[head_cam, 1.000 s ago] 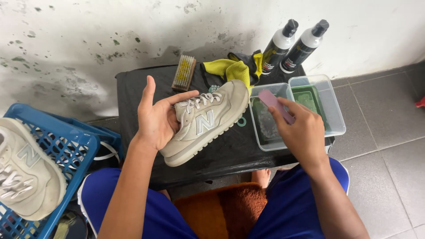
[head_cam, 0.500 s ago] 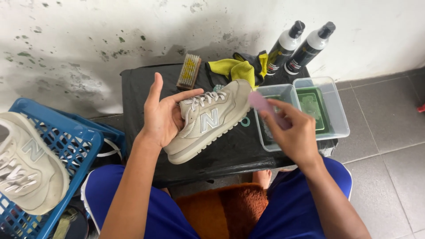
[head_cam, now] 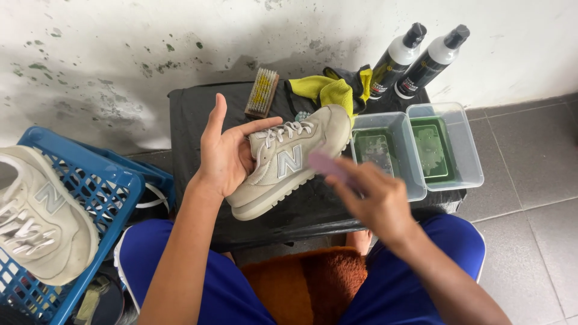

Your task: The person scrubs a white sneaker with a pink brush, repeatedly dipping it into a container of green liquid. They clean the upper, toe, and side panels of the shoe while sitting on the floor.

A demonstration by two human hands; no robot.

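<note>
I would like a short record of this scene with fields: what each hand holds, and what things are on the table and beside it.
left hand: holds beige sneaker at its heel side
right hand: holds small pink brush, blurred, next to the sneaker's side
table: black; wooden brush, yellow cloth, two spray bottles, two clear tubs with green liquid
left side: blue crate with second sneaker

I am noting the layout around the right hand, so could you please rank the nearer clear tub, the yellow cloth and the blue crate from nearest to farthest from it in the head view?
From the right hand:
1. Nearer clear tub, just beyond the hand, to the right.
2. Yellow cloth, farther back on the black table, towards the wall.
3. Blue crate, far left, beside the table.
</note>
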